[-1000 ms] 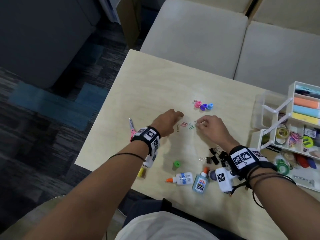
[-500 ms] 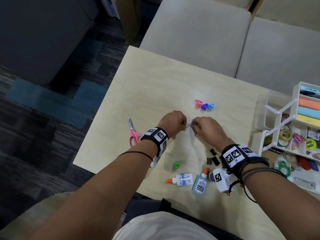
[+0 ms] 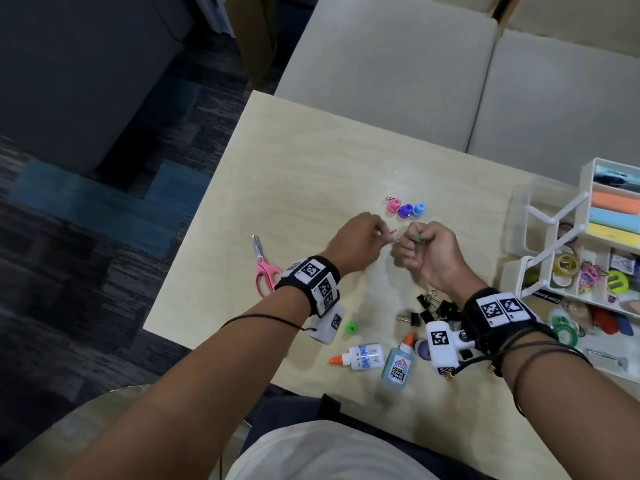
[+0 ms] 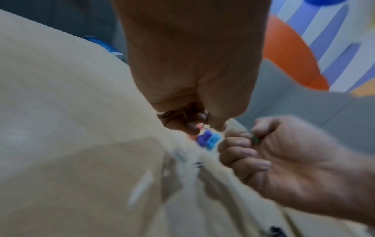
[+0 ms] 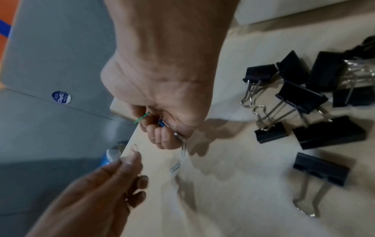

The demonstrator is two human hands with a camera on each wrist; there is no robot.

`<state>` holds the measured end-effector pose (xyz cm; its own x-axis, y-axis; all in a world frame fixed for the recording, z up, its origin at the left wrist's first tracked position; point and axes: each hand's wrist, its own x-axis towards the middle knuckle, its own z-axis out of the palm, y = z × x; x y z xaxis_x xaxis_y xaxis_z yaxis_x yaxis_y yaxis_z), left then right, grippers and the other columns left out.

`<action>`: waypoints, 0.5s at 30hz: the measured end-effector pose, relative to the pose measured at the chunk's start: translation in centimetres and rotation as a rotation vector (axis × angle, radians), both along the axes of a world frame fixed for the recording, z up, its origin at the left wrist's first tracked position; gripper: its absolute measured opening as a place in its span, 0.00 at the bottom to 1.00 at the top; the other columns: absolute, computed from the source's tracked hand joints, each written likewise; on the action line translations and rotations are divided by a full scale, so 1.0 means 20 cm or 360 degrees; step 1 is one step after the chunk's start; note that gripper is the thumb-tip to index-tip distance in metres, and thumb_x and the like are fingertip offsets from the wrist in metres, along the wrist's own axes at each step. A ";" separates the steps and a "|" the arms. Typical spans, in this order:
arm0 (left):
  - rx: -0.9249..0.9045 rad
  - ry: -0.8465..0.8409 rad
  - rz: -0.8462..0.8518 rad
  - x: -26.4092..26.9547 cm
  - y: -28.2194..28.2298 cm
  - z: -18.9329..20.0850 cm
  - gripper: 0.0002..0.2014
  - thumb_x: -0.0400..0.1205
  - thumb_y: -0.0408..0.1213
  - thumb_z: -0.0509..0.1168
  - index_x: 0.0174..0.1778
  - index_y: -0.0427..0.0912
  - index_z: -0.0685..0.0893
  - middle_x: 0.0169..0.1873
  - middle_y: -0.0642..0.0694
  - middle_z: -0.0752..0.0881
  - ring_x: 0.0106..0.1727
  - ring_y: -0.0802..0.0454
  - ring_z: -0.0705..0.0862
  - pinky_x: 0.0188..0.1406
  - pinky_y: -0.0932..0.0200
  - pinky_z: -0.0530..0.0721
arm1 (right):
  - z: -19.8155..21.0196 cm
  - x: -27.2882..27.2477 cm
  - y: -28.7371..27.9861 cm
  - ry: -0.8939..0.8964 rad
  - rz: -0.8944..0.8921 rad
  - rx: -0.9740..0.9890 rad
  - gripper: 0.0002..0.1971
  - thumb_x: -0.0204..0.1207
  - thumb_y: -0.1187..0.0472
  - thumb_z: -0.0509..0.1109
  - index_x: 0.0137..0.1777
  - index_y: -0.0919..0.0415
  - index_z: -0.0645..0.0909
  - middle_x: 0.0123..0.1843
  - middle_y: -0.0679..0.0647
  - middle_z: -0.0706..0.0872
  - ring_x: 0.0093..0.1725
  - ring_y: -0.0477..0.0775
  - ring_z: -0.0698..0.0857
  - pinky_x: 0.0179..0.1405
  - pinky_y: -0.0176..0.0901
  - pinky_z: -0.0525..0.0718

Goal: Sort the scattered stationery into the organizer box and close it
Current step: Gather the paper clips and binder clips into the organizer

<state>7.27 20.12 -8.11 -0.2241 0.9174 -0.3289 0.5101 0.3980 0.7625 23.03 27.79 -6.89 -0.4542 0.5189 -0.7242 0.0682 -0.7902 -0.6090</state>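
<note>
Plenty left: right hand (image 3: pixel 427 252) fisted around paper clips (image 5: pixel 183 148), left hand (image 3: pixel 356 242) pinching one, while glue bottles (image 3: pixel 363 356), binder clips (image 3: pixel 433 308) and scissors (image 3: pixel 264 268) wait; organizer box (image 3: pixel 588 237) open at three o'clock.

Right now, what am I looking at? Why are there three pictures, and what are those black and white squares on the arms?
No machine here: a person is tidying a table. The squares mark bands holding small cameras. One picture comes from a head camera, the others from each wrist. The right hand holds a few paper clips in its curled fingers. The left hand pinches a pink clip. Still lying out: pink scissors, two glue bottles, black binder clips and three little coloured caps. The organizer box stands open on the right.
</note>
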 end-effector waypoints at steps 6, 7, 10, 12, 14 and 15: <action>0.0200 -0.0027 -0.0175 0.15 0.07 0.18 0.09 0.83 0.36 0.72 0.36 0.45 0.86 0.32 0.54 0.85 0.34 0.60 0.84 0.36 0.58 0.81 | 0.09 -0.02 -0.02 0.0211 -0.0282 -0.0241 0.10 0.73 0.60 0.59 0.36 0.64 0.78 0.30 0.55 0.84 0.21 0.46 0.80 0.18 0.32 0.72; 0.0187 0.0026 -0.0183 0.16 0.07 0.18 0.08 0.82 0.38 0.72 0.36 0.47 0.86 0.35 0.55 0.85 0.35 0.60 0.83 0.35 0.61 0.78 | 0.11 -0.03 -0.01 0.0214 -0.0325 -0.0275 0.14 0.79 0.62 0.56 0.36 0.65 0.78 0.28 0.54 0.83 0.19 0.44 0.80 0.15 0.31 0.73; 0.0191 0.0104 -0.0144 0.18 0.08 0.17 0.07 0.80 0.42 0.76 0.38 0.53 0.86 0.40 0.56 0.84 0.38 0.59 0.81 0.36 0.60 0.76 | 0.12 -0.04 0.01 0.0163 -0.0272 -0.0241 0.19 0.86 0.62 0.55 0.34 0.63 0.80 0.28 0.52 0.82 0.17 0.41 0.75 0.14 0.29 0.70; 0.0207 0.0116 -0.0125 0.17 0.08 0.16 0.07 0.78 0.43 0.78 0.37 0.53 0.86 0.36 0.56 0.84 0.36 0.60 0.81 0.35 0.60 0.76 | 0.08 -0.03 0.02 0.0142 -0.0188 -0.0222 0.19 0.86 0.61 0.58 0.34 0.61 0.82 0.30 0.51 0.82 0.19 0.41 0.72 0.18 0.29 0.66; 0.0208 0.0088 -0.0118 0.16 0.08 0.14 0.09 0.76 0.44 0.80 0.36 0.53 0.86 0.33 0.55 0.84 0.34 0.61 0.81 0.34 0.60 0.78 | 0.06 -0.02 0.02 0.0128 -0.0164 -0.0240 0.19 0.88 0.60 0.58 0.36 0.61 0.82 0.30 0.51 0.82 0.17 0.40 0.70 0.16 0.29 0.67; 0.0204 0.0063 -0.0119 0.16 0.08 0.14 0.09 0.75 0.45 0.81 0.37 0.52 0.87 0.33 0.55 0.85 0.33 0.62 0.81 0.34 0.59 0.80 | 0.05 -0.01 0.03 0.0134 -0.0169 -0.0256 0.19 0.89 0.58 0.58 0.37 0.62 0.82 0.31 0.51 0.82 0.17 0.41 0.71 0.14 0.30 0.69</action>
<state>10.43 21.64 -5.30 -0.1640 0.9660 -0.2000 0.5654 0.2582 0.7833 22.74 28.34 -5.92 -0.4655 0.4476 -0.7635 -0.0666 -0.8779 -0.4741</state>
